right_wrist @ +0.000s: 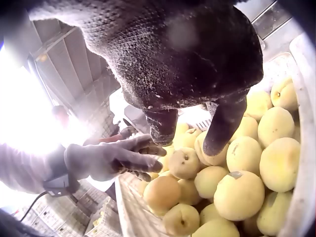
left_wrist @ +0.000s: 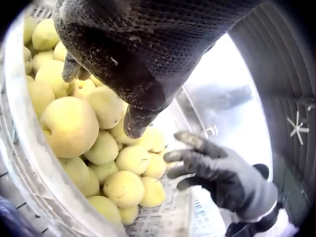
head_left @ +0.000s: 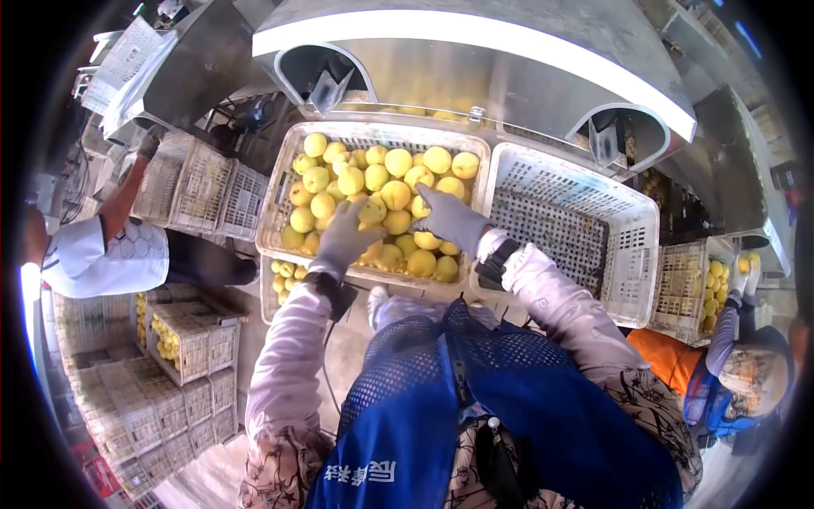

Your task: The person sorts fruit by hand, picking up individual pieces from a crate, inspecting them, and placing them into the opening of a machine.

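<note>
A white plastic crate (head_left: 270, 222) full of yellow peaches (head_left: 395, 195) stands in front of me. My gloved left hand (head_left: 343, 236) hovers over its near left part, fingers reaching down toward the fruit. In the left wrist view its thumb (left_wrist: 138, 121) hangs close over the peaches. My gloved right hand (head_left: 451, 220) is over the right side of the same crate, fingers spread and pointing left. The right wrist view has two of its fingers (right_wrist: 223, 123) overlapping a peach (right_wrist: 211, 152). No fruit shows in either palm.
To the right stands a second white crate (head_left: 632, 229) with a dark perforated bottom. Behind both runs a metal machine (head_left: 424, 72) with arched openings. Stacked crates (head_left: 153, 390) fill the left side. One person (head_left: 106, 254) works at left, another (head_left: 738, 373) at right.
</note>
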### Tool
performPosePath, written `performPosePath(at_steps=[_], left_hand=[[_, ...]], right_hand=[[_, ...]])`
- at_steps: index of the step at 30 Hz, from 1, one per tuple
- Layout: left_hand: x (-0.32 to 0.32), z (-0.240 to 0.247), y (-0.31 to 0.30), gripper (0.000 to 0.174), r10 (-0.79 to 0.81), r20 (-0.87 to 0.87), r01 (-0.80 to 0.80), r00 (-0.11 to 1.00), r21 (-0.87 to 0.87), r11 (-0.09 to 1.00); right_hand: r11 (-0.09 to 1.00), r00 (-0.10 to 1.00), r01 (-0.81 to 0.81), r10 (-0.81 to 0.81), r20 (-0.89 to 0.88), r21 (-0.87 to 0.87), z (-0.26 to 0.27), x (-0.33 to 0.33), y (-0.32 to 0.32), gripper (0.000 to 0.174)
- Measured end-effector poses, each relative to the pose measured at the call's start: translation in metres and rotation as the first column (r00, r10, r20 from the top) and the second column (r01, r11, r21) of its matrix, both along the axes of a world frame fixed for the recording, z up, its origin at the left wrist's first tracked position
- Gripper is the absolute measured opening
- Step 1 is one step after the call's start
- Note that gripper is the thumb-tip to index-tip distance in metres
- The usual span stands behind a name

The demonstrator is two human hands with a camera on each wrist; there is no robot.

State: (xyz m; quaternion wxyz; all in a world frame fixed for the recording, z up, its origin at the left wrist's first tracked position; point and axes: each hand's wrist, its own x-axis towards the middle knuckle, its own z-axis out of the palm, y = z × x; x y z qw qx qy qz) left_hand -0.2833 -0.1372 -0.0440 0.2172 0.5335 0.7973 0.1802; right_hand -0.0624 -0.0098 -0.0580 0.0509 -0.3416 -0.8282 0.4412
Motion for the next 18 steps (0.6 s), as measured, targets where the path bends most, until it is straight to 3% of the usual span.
performPosePath(at_steps=[3, 5, 6, 7, 8, 9, 10, 11, 12, 13, 14, 15, 17, 18], left_hand=[[0.001, -0.028, 0.032, 0.084, -0.091, 0.123, 0.106, 0.988, -0.124, 0.987], [-0.015, -0.039, 0.049, 0.078, -0.118, 0.005, 0.117, 0.993, -0.170, 0.978], [-0.029, -0.046, 0.055, 0.072, -0.170, 0.021, 0.172, 0.985, -0.169, 0.971], [-0.043, -0.054, 0.050, 0.072, -0.196, 0.046, 0.201, 0.980, -0.171, 0.965], [-0.064, -0.059, 0.043, 0.070, -0.086, 0.548, 0.198, 0.832, -0.150, 0.969], [-0.086, -0.060, 0.039, 0.067, 0.041, 0.889, 0.186, 0.456, -0.140, 0.972], [-0.106, -0.059, 0.028, 0.067, 0.032, 0.892, 0.213, 0.450, -0.142, 0.967], [-0.122, -0.060, 0.012, 0.059, -0.096, 0.931, 0.220, 0.353, 0.017, 0.975], [-0.136, -0.060, -0.001, 0.050, -0.225, 0.942, 0.210, 0.248, 0.174, 0.962], [-0.148, -0.060, -0.004, 0.041, -0.351, 0.926, 0.179, 0.139, 0.325, 0.928], [-0.162, -0.027, 0.002, 0.047, -0.662, 0.453, 0.534, 0.597, 0.392, 0.749], [-0.162, -0.010, 0.008, 0.047, -0.675, 0.455, 0.542, 0.581, 0.402, 0.738], [-0.153, 0.010, 0.013, 0.049, -0.590, 0.663, 0.457, 0.460, 0.393, 0.798], [-0.151, 0.007, 0.016, 0.049, -0.585, 0.723, 0.431, 0.368, 0.425, 0.796]], right_hand=[[0.987, 0.998, 0.068, -0.066, -0.020, 0.143, -0.028, -0.038, 0.008, 0.082], [0.976, 0.988, 0.087, -0.110, 0.111, 0.199, -0.042, -0.071, 0.011, 0.074], [0.949, 0.964, 0.119, -0.181, 0.196, 0.292, -0.034, -0.083, 0.004, 0.064], [0.947, 0.954, 0.137, -0.205, 0.220, 0.289, -0.033, -0.090, 0.002, 0.064], [0.939, 0.941, 0.149, -0.231, 0.248, 0.310, -0.033, -0.097, 0.000, 0.062], [0.927, 0.928, 0.165, -0.262, 0.265, 0.338, -0.030, -0.106, 0.001, 0.060], [0.923, 0.919, 0.187, -0.285, 0.273, 0.336, -0.025, -0.109, 0.000, 0.060], [0.938, 0.920, 0.343, -0.346, 0.186, 0.052, -0.013, -0.106, -0.003, 0.061], [0.861, 0.895, 0.446, -0.432, 0.113, -0.243, 0.000, -0.101, -0.006, 0.062], [0.706, 0.845, 0.482, -0.532, 0.060, -0.519, 0.009, -0.096, -0.010, 0.063], [0.582, 0.784, 0.529, -0.614, 0.093, -0.617, 0.011, -0.094, -0.015, 0.061], [0.457, 0.692, 0.396, -0.719, -0.068, -0.797, 0.017, -0.096, -0.025, 0.055], [0.536, 0.624, 0.202, -0.716, -0.314, -0.820, 0.054, -0.111, -0.047, 0.055], [0.536, 0.620, 0.203, -0.718, -0.316, -0.819, 0.061, -0.116, -0.052, 0.055]])
